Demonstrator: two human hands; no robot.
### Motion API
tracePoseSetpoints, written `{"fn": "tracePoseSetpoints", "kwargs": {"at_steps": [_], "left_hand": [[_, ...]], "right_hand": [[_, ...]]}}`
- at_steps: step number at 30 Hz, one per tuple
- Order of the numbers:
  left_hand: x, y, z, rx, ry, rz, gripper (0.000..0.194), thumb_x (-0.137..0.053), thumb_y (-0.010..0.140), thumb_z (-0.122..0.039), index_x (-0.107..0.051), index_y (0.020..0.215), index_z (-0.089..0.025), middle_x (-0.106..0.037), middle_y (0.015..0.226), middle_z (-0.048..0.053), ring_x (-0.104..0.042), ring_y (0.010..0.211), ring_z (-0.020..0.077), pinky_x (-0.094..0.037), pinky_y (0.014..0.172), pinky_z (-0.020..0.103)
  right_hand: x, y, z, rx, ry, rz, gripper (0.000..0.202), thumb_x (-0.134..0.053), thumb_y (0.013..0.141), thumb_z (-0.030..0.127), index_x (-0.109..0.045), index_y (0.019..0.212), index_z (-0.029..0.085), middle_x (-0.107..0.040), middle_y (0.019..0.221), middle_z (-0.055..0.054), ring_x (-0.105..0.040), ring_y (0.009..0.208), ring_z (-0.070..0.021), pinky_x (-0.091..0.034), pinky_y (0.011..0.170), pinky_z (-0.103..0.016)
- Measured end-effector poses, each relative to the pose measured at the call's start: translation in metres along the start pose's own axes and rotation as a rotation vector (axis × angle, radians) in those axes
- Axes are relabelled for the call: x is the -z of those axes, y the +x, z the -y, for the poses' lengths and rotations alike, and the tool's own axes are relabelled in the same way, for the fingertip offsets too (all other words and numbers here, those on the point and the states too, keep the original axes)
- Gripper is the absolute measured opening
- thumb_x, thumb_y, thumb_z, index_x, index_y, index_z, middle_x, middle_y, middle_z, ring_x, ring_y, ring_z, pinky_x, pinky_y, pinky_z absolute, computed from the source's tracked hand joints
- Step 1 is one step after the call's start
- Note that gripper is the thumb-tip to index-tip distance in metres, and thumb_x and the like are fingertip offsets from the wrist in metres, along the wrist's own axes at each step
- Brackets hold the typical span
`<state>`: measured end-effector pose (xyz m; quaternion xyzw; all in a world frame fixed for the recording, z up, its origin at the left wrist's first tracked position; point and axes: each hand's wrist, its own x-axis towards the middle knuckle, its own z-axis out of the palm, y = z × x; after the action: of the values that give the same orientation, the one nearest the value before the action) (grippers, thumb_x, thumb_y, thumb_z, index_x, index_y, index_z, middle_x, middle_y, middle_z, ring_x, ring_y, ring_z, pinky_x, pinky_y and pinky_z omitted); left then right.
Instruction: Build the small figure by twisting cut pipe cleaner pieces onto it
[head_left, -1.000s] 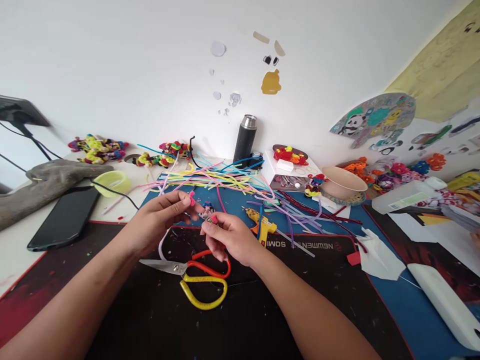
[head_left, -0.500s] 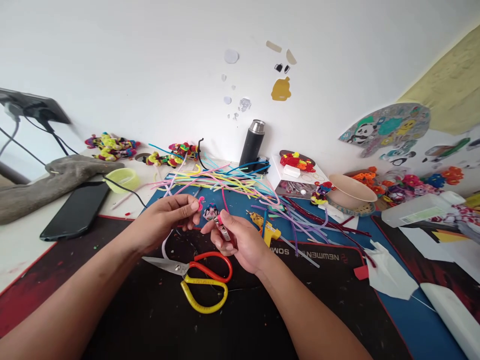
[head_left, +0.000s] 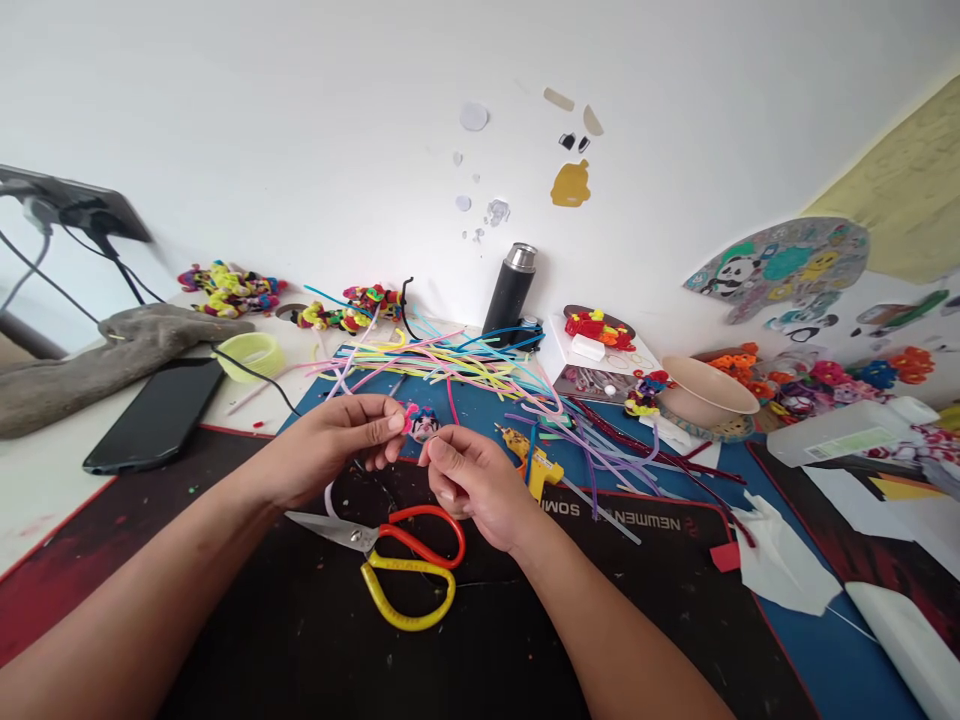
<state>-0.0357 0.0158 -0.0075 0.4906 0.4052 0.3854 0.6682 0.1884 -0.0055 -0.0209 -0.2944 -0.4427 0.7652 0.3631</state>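
Between the thumb and fingertips of my left hand (head_left: 356, 435) is a small curled piece of pink pipe cleaner (head_left: 410, 418). My right hand (head_left: 476, 485) is closed close beside it, thumb against the forefinger. Its curled fingers hide the lighter seen in it a moment earlier. Just behind the fingertips lies a small doll head (head_left: 424, 425) with a blue headdress, partly covered. Below my hands, scissors (head_left: 390, 555) with one red and one yellow handle rest on the black mat (head_left: 300, 640), blades pointing left.
Loose pipe cleaners (head_left: 450, 360) spread behind my hands. A yellow glue gun (head_left: 536, 465) lies right of my right hand. A black flask (head_left: 510, 295) stands by the wall. A phone (head_left: 154, 415) and yellow tape roll (head_left: 249, 358) are left; a beige bowl (head_left: 709, 390) stands right.
My right hand has closed further, and the lighter that showed in it is now out of sight. The pink piece in my left hand has shifted slightly right, nearer my right fingertips.
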Motion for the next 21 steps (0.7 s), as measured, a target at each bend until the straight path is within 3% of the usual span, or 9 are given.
{"fn": "tracePoseSetpoints", "kwargs": {"at_steps": [8, 13, 17, 21], "left_hand": [[0.003, -0.002, 0.003, -0.015, 0.049, 0.092, 0.051, -0.093, 0.085, -0.065, -0.074, 0.082, -0.017, -0.068, 0.070, 0.001, -0.054, 0.065, 0.0131, -0.045, 0.062, 0.024], [0.002, -0.001, 0.001, -0.029, 0.082, 0.142, 0.049, -0.089, 0.088, -0.064, -0.074, 0.085, -0.018, -0.065, 0.070, -0.001, -0.053, 0.066, 0.0138, -0.044, 0.063, 0.025], [-0.001, -0.002, -0.003, -0.021, 0.121, 0.182, 0.049, -0.088, 0.090, -0.064, -0.072, 0.083, -0.018, -0.063, 0.071, -0.001, -0.051, 0.066, 0.0135, -0.042, 0.062, 0.025], [-0.003, -0.003, -0.005, -0.013, 0.150, 0.205, 0.049, -0.086, 0.091, -0.064, -0.072, 0.083, -0.018, -0.062, 0.070, -0.001, -0.050, 0.065, 0.0136, -0.042, 0.062, 0.025]], "right_hand": [[0.001, 0.000, -0.002, -0.041, -0.086, 0.009, 0.058, -0.081, 0.089, 0.074, -0.064, 0.082, 0.019, -0.042, 0.054, 0.009, -0.023, 0.046, -0.0062, -0.013, 0.047, -0.026], [-0.004, -0.002, -0.006, -0.033, -0.258, -0.030, 0.061, -0.079, 0.089, 0.077, -0.057, 0.076, 0.021, -0.041, 0.059, 0.008, -0.030, 0.052, -0.0082, -0.022, 0.051, -0.027], [-0.006, -0.004, -0.005, 0.039, -0.511, -0.120, 0.057, -0.072, 0.094, 0.071, -0.049, 0.073, 0.023, -0.043, 0.063, 0.007, -0.036, 0.059, -0.0109, -0.028, 0.057, -0.029], [-0.009, -0.004, -0.001, 0.096, -0.614, -0.182, 0.054, -0.066, 0.097, 0.063, -0.044, 0.068, 0.024, -0.039, 0.064, 0.006, -0.032, 0.063, -0.0117, -0.027, 0.059, -0.030]]}}
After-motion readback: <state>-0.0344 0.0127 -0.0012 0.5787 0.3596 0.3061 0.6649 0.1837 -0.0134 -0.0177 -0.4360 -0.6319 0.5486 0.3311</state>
